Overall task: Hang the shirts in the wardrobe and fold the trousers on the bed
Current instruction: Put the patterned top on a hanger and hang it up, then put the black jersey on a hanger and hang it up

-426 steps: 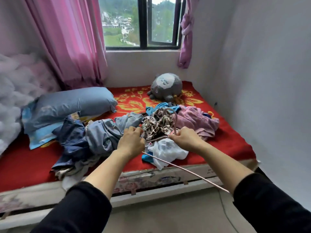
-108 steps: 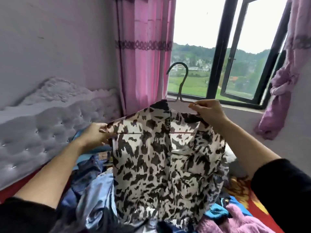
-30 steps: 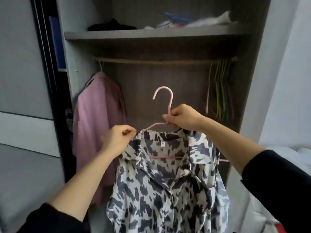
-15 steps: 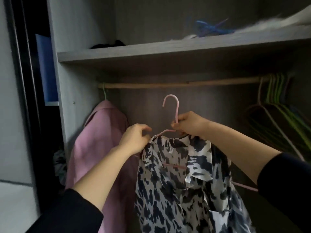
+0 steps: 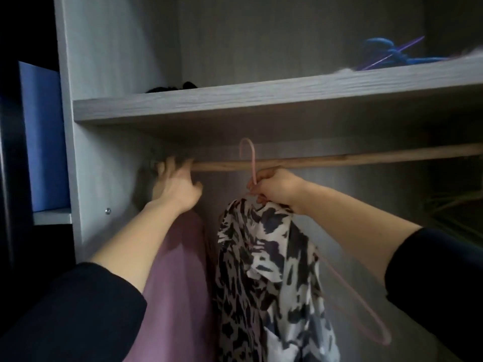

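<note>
**Patterned shirt at the rail, hook not yet seated**

At the far left, outside the grey wood-grain wardrobe point(image 5: 104, 74), stands a flat blue panel point(image 5: 43, 137). Just inside the side wall, the left hand point(image 5: 177, 184) reaches up to the left end of the bare wooden hanging rail point(image 5: 339, 159). Its fingers are blurred against the rail, so I cannot tell whether its grip has closed on anything. It is probably there to make room or to steady the neighbouring hanger.

Below that hand a mauve garment point(image 5: 177, 283) hangs at the rail's left end. Just beside it is the black-and-white blotched shirt point(image 5: 264, 283), draped on a pink wire hanger point(image 5: 252, 163). The right hand point(image 5: 277, 189) pinches the hanger firmly at the base of its hook. The fingers are curled tight, which leaves the hook free to go over the rail. The hook's top rises above the rail and its stem crosses in front. It seems raised and not yet settled.

The grey shelf point(image 5: 235, 97) above holds a dark bundle point(image 5: 170, 87) near its left end and a tangle of blue cord point(image 5: 386, 52) near its right end. At the rail's right end, spare green hangers point(image 5: 449, 205) show dimly.
</note>
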`<action>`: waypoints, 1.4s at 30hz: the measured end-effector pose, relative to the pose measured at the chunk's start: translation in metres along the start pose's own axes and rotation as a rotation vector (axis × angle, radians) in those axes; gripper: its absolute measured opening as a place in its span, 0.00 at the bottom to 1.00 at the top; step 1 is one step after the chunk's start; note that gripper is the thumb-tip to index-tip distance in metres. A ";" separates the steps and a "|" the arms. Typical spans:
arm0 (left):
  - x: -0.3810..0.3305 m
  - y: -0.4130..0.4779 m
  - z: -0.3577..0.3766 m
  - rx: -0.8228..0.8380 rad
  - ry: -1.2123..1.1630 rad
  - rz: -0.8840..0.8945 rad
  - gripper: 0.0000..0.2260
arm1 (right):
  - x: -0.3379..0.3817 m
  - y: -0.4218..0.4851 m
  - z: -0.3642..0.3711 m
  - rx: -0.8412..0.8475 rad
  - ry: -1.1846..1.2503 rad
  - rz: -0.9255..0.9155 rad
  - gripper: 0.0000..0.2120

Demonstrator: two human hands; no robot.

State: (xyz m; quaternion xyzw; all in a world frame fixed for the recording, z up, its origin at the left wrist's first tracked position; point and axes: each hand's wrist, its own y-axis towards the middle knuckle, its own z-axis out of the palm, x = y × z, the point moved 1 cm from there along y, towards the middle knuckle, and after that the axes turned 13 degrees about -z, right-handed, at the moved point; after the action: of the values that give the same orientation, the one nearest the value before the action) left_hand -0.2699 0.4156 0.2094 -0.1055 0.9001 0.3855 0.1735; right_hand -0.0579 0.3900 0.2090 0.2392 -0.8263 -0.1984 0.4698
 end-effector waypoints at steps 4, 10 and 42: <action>0.019 0.020 0.006 0.040 0.124 -0.018 0.30 | 0.003 0.030 0.030 -0.025 -0.013 -0.031 0.05; 0.035 0.029 0.014 -0.018 0.071 0.037 0.32 | -0.005 0.057 0.078 -0.012 -0.033 -0.058 0.04; -0.131 -0.045 0.043 0.024 -0.141 0.338 0.26 | -0.089 -0.045 -0.073 -0.029 -0.872 -0.253 0.17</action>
State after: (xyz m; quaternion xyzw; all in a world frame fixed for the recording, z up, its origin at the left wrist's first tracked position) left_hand -0.1256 0.4239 0.2039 0.0766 0.8951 0.4049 0.1702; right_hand 0.0547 0.3982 0.1581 0.2259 -0.9083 -0.3480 0.0532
